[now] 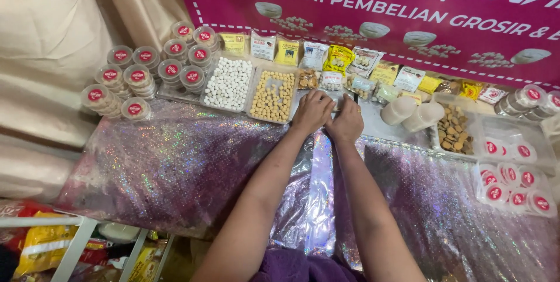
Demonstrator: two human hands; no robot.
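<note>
At the lower left of the frame a white wire rack (69, 246) holds yellow and red snack bags (41, 247). Across the middle spreads a glittery purple cloth (175, 159). At the centre the left hand (312, 111) and right hand (345, 121) lie side by side, touching, fingers curled down at the edge of a clear tray (341, 98); whether they pinch it I cannot tell. Left of them sit a tray of tan cookies (272, 96) and a tray of white cookies (228, 83). At upper left stand stacked red-lidded tubs (137, 77). A pink banner (379, 2) hangs behind.
</note>
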